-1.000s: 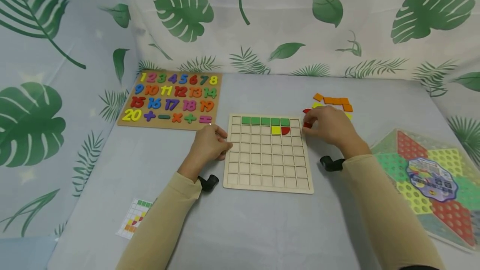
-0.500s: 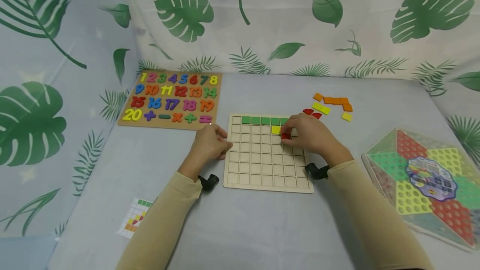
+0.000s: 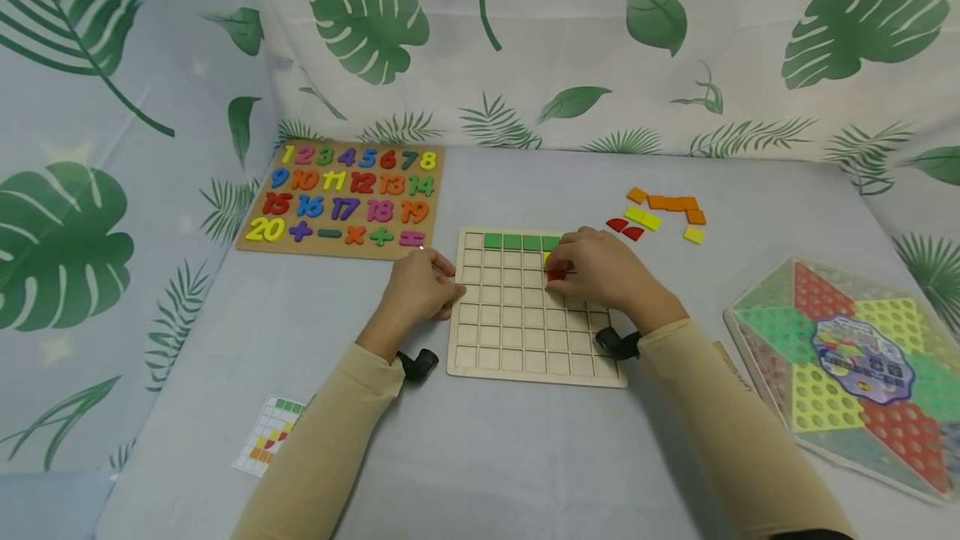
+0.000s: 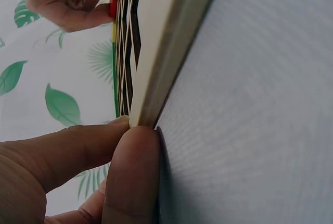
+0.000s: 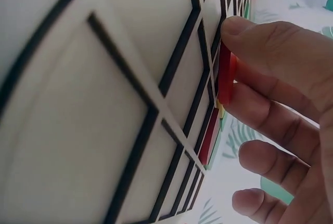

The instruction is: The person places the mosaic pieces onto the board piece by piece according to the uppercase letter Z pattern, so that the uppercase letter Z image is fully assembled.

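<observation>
One red piece [image 3: 556, 275] is being pinched by the right hand [image 3: 603, 269], thumb and fingers parting only its width, on or just over the grid board [image 3: 512, 317]. Yellow tile [image 3: 547, 259] is showing just past those fingertips. Left hand [image 3: 420, 283] is pinching the board's edge.

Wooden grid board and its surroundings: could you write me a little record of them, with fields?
Left hand: pinches the wooden grid board by its left edge
Right hand: pinches a red piece above the board
Board's far row: green squares
Loose pieces: red, yellow, orange
Far left: number board
Right: star-patterned board
Near left: printed card
</observation>
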`<state>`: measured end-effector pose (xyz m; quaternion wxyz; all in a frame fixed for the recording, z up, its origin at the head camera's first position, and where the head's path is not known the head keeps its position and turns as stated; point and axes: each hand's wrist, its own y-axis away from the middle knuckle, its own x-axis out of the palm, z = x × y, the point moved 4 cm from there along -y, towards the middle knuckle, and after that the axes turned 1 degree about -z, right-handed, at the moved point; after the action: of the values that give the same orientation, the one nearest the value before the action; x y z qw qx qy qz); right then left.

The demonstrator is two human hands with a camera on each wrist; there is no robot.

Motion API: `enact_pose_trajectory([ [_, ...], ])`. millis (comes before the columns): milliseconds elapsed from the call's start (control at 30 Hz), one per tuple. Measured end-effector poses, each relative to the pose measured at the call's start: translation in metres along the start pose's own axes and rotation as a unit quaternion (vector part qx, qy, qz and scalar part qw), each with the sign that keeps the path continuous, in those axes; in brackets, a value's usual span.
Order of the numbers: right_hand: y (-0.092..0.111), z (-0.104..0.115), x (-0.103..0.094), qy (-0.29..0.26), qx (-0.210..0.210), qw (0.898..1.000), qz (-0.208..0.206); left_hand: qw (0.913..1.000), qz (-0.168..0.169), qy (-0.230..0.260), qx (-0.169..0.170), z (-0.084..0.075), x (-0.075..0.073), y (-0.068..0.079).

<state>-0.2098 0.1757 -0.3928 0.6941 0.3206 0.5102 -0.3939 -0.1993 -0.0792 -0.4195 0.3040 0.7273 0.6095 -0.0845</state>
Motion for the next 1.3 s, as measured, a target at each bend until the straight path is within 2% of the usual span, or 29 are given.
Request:
enact_pose_trajectory([
  [233, -0.001, 0.004, 0.0, -0.005, -0.009, 1.0, -0.007, 1.0, 0.001, 0.002, 0.003, 0.0, 0.0, 0.001],
  [467, -0.001, 0.004, 0.0, -0.002, 0.001, 1.0, -0.003, 1.0, 0.002, 0.0, -0.001, 0.0, 0.0, 0.0],
  [733, 0.002, -0.005, -0.003, -0.025, 0.014, 1.0, -0.007, 1.0, 0.001, 0.0, -0.005, 0.0, 0.0, 0.0],
  [900, 0.005, -0.021, -0.008, -0.045, 0.037, 0.998, -0.018, 1.0, 0.002, 0.003, -0.009, 0.0, 0.0, 0.0],
  [1100, 0.014, -0.048, -0.023, -0.052, 0.087, 0.995, -0.022, 1.0, 0.002, 0.003, -0.009, -0.001, 0.0, 0.001],
  [1300, 0.026, -0.081, -0.03, -0.059, 0.128, 0.99, -0.007, 1.0, 0.002, 0.002, -0.008, -0.001, 0.0, 0.001],
])
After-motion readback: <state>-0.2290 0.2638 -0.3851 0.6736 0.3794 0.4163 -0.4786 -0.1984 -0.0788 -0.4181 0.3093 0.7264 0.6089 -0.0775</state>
